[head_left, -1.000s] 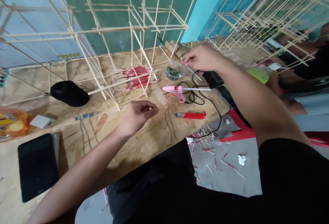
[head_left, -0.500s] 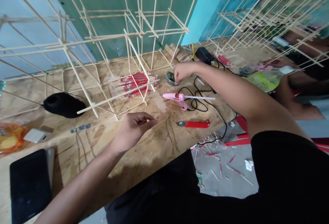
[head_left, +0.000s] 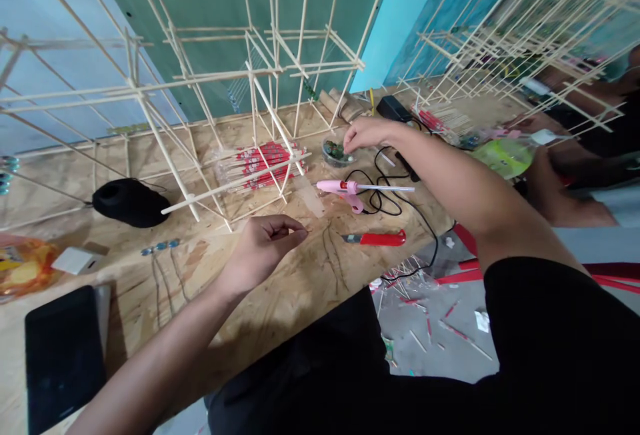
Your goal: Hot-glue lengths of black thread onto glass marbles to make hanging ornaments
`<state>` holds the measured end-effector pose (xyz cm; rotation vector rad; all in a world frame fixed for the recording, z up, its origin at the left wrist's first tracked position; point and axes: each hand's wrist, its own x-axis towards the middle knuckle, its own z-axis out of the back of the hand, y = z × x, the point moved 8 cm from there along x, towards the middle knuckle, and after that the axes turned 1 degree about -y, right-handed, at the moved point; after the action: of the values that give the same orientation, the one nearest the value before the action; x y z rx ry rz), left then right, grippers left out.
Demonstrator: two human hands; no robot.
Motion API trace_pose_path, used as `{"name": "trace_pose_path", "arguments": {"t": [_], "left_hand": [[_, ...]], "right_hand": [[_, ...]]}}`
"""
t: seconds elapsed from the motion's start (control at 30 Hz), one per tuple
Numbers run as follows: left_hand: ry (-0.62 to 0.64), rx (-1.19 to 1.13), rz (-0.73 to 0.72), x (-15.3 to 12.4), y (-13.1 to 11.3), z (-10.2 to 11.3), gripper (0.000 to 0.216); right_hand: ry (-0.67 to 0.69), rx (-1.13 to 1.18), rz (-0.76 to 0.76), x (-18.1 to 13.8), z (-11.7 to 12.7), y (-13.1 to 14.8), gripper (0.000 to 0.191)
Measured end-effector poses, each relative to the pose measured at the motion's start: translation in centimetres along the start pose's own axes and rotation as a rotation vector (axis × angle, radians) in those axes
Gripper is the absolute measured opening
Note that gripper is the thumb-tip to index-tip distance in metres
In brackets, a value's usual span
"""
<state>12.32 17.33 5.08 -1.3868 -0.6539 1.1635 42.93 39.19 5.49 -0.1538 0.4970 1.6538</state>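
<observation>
My right hand (head_left: 369, 132) is just above the rim of a small clear bowl (head_left: 336, 162) of dark green bead-like pieces. Its fingertips are pinched, and whatever they hold is too small to make out. Low over the front of the wooden table, my left hand (head_left: 263, 248) pinches thumb against forefinger; a tiny thin thing may be between them, but I cannot name it. Beside it lie thin strings (head_left: 330, 258) and a red-handled cutter knife (head_left: 383, 240). Behind these rests a pink glue gun (head_left: 337, 186) with a glue stick in its back.
A frame of thin wooden sticks (head_left: 230, 77) rises over the table's back left, with red-wrapped sticks (head_left: 265, 163) beneath. Left are a black pouch (head_left: 131, 203), strings with blue beads (head_left: 161, 246) and a tablet (head_left: 63, 355). Another person's arm (head_left: 555, 175) shows at right, near another stick frame.
My right hand has lifted slightly out of the bowl, its fingertips now showing at the rim. The left hand stays pinched in nearly the same place. The view has shifted a little.
</observation>
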Motion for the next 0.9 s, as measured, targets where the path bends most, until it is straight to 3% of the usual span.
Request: {"name": "trace_pose_path", "arguments": {"t": [0.23,0.37,0.5,0.57,0.7,0.8,0.9], "left_hand": [[-0.007,-0.001,-0.085,-1.1,-1.8,0.1,0.032],[-0.015,-0.046,-0.167,-2.4,-3.6,0.1,0.027],[-0.11,-0.091,-0.326,-4.9,-6.7,1.7,0.02],[-0.205,-0.1,-0.421,-6.5,-8.3,3.0,0.019],[-0.414,-0.048,-0.611,-10.0,-10.7,5.7,0.014],[-0.53,0.086,-0.749,-12.0,-11.9,6.6,0.009],[-0.619,0.205,-0.848,-13.2,-12.6,7.1,0.009]], "right_hand": [[-0.139,0.445,0.008,-4.5,3.1,-1.2,0.022],[-0.292,0.532,0.026,-9.0,5.8,0.6,0.025],[-0.415,0.664,0.266,-15.9,6.4,7.7,0.034],[-0.429,0.741,0.418,-19.5,5.2,12.4,0.036],[-0.492,0.871,0.702,-24.9,2.2,20.2,0.018],[-0.551,0.926,0.85,-26.7,1.2,23.8,0.016],[-0.606,0.938,0.895,-27.0,1.0,25.3,0.02]]}}
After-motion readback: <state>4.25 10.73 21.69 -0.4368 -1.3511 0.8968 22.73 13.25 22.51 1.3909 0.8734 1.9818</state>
